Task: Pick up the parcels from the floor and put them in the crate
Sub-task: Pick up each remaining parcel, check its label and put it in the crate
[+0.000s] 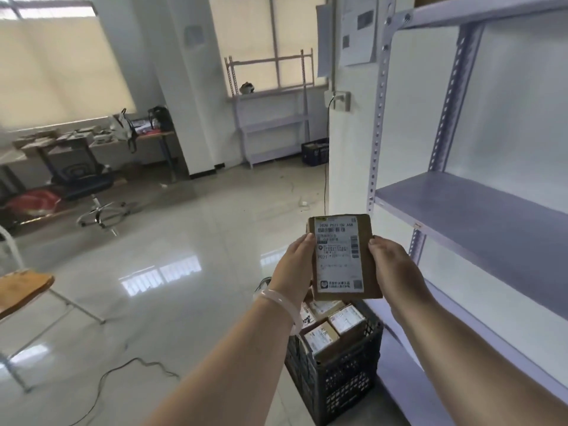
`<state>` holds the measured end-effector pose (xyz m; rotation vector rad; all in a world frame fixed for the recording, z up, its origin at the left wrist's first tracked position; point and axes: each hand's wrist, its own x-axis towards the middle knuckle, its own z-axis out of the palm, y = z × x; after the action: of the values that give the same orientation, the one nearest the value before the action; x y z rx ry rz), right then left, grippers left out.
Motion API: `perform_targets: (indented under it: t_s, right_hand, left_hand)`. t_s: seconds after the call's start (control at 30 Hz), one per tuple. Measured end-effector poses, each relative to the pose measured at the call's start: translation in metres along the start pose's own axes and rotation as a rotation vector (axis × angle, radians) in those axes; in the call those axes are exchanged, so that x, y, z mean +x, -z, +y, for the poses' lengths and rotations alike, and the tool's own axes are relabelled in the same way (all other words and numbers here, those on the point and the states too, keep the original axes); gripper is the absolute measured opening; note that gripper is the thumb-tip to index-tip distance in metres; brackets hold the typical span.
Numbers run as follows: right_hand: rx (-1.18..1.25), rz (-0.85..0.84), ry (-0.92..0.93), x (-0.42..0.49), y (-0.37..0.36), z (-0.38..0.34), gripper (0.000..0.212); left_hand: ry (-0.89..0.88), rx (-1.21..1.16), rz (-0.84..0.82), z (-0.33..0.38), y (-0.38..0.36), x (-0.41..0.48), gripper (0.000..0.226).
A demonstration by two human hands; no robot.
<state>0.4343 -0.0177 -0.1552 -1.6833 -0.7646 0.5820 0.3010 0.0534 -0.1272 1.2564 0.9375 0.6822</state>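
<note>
I hold a flat brown cardboard parcel (341,256) upright in front of me, its white shipping label facing the camera. My left hand (293,265) grips its left edge and my right hand (395,265) grips its right edge, thumbs on the front. Directly below the parcel stands a black plastic crate (338,382) on the floor, holding several small labelled cardboard parcels (333,322).
A pale metal shelving unit (467,216) stands close on the right, touching the crate's side. A wooden chair (21,290) is at the left, and a cable (132,364) snakes across the glossy floor. An office chair (92,192), desks and another blue crate (315,152) stand farther back.
</note>
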Motion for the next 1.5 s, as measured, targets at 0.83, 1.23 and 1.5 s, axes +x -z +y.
perform_targets:
  t_s: [0.83, 1.23, 1.5]
  right_hand:
    - [0.021, 0.214, -0.413, 0.166, -0.185, 0.116, 0.026]
    - [0.042, 0.143, -0.939, 0.205, -0.224, 0.25, 0.053]
    - [0.022, 0.096, -1.055, 0.262, -0.264, 0.302, 0.05]
  left_hand:
    - [0.326, 0.262, -0.451, -0.078, 0.085, 0.327, 0.038]
    - [0.739, 0.436, -0.463, -0.202, 0.078, 0.404, 0.019]
    - [0.913, 0.365, -0.354, -0.265, 0.1, 0.466, 0.014]
